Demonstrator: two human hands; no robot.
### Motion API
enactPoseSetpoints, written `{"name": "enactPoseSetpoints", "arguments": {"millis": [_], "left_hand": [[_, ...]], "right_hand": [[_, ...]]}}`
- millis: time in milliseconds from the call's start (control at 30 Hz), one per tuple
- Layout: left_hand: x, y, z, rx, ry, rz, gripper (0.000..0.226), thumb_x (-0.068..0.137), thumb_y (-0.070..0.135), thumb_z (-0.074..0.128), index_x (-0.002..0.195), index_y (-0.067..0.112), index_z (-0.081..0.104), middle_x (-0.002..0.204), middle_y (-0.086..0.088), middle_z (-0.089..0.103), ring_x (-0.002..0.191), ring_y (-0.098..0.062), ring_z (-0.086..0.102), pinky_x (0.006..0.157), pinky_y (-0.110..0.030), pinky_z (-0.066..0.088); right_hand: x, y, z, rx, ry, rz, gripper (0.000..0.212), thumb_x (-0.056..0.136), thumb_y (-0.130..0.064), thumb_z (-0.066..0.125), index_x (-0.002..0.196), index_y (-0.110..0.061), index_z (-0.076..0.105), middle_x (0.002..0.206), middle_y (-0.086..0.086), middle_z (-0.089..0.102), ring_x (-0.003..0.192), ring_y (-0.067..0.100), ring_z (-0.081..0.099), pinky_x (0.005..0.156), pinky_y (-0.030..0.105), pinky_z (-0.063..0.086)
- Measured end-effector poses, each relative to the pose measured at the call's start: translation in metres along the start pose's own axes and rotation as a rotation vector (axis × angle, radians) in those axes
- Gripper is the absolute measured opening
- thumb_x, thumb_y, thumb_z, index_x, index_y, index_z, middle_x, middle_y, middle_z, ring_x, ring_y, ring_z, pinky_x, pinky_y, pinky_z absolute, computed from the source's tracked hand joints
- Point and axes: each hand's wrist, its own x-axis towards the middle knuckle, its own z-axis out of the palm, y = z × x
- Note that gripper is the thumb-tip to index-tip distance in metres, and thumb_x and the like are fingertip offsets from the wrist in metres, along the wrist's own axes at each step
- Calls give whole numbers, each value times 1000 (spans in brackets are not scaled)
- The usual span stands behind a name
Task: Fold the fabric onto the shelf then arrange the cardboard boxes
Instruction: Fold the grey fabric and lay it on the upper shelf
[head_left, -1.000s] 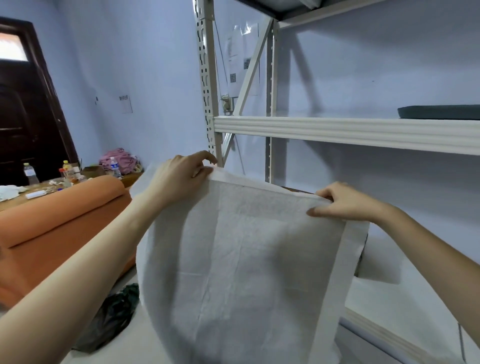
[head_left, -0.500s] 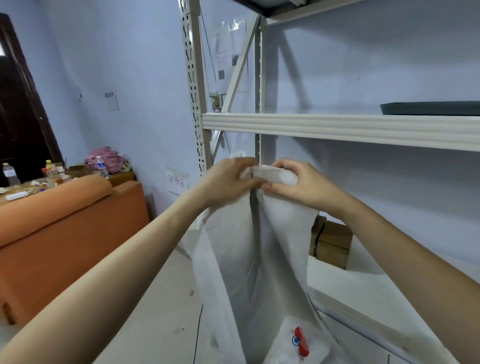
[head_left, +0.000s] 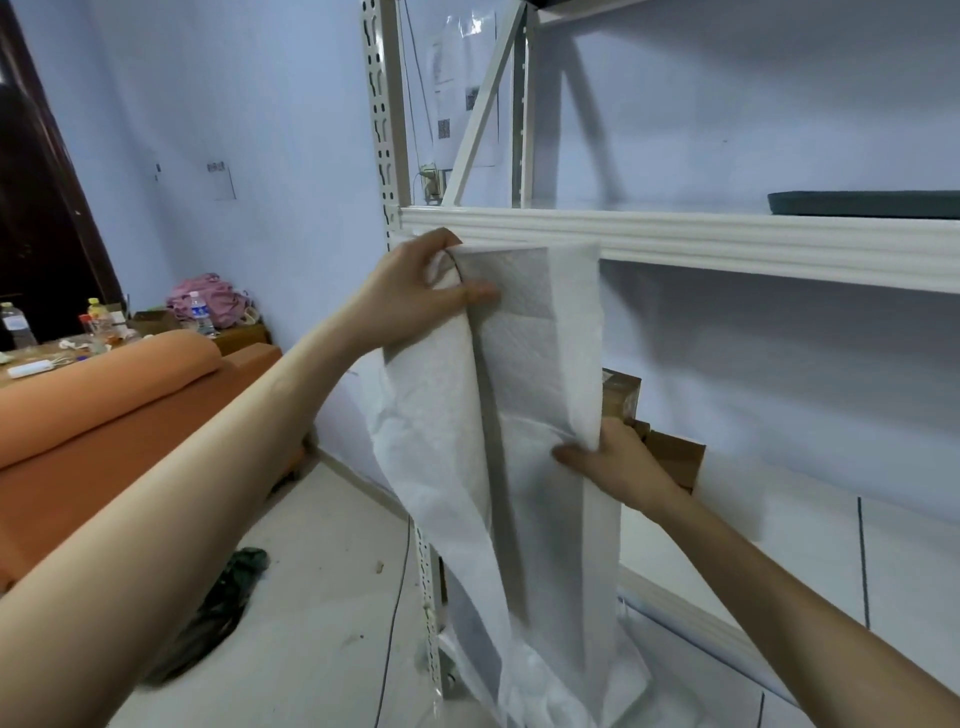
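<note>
Fabric (head_left: 524, 415) hangs long axis vertical. Left hand (head_left: 415, 296) pinches its top edge; right hand (head_left: 618, 467) pinches the side midway down, nearer the lower shelf (head_left: 691, 608).

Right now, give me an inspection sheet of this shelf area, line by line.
Surface: white metal shelf, middle board bare on its left part.
Job's things: white fabric hangs folded lengthwise in front of the shelf; cardboard boxes sit on the lower board, partly hidden.
Clutter: dark flat pad on the middle board; dark cloth on the floor.
Hands: left hand grips the fabric's top; right hand pinches its edge lower down.
Cables: thin cable trails across the floor.
Surroundings: orange sofa, bottles on a table, dark door.
</note>
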Motion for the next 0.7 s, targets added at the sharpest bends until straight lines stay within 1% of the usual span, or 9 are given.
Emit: {"name": "enactPoseSetpoints", "arguments": {"millis": [67,133,233,333,400,467,533,600,700], "left_hand": [[-6,-7,-9,10,-165,-49,81,59,52,78,126,23,43,128,-6,57,116,-23,54,100,-45,45],[-14,-18,-14,81,-292,-114,98,67,31,83,143,30,21,141,-10,45,122,-25,48,101,-38,42],[-29,-36,-15,143,-349,-164,98,77,18,75,148,34,9,145,-6,39,123,-19,45,93,-28,38],[-45,-48,-18,-21,-399,-236,73,80,41,69,141,47,28,141,0,44,126,-14,43,93,-25,39],[-53,-48,-18,-185,-391,-274,61,80,68,49,137,54,32,124,0,51,108,-13,51,83,-19,42],[-53,-47,-15,-258,-315,-246,62,83,74,27,139,47,34,78,-10,48,64,-18,46,58,-14,38],[-48,-43,-9,-235,-194,-219,58,90,61,22,135,34,47,49,0,33,40,-10,31,42,-13,27],[-44,-39,0,-96,-19,-186,39,99,43,33,118,25,63,40,7,34,32,-8,33,39,-16,27],[-41,-37,12,233,288,-191,25,90,30,46,98,29,70,44,-2,45,41,-15,44,48,-27,35]], "right_hand": [[2,1,-5,19,104,-65,11,84,-7,58,85,3,61,80,12,64,74,22,59,62,28,41],[5,0,-13,40,164,-101,9,84,-4,58,76,-8,61,68,0,58,61,4,52,53,15,35],[14,4,-27,38,211,-96,20,85,-8,57,72,-24,62,67,-6,59,62,1,53,52,12,36],[25,10,-40,32,248,-125,21,85,-5,55,83,-22,68,85,-1,66,81,13,57,61,5,39],[28,9,-48,75,211,-143,25,83,-4,53,82,-22,70,87,-1,69,84,12,60,68,9,42],[28,0,-56,88,156,-148,26,76,-7,50,81,-20,72,84,-1,70,77,1,62,68,11,44],[28,-9,-63,49,100,-181,30,76,3,49,83,-14,73,83,2,69,67,-11,60,65,4,43],[28,-17,-69,9,60,-225,35,78,12,47,90,-9,73,86,8,71,66,-12,60,67,3,43],[28,-23,-76,-27,9,-287,31,83,5,53,105,-11,67,92,9,73,79,3,65,74,16,47]]}}
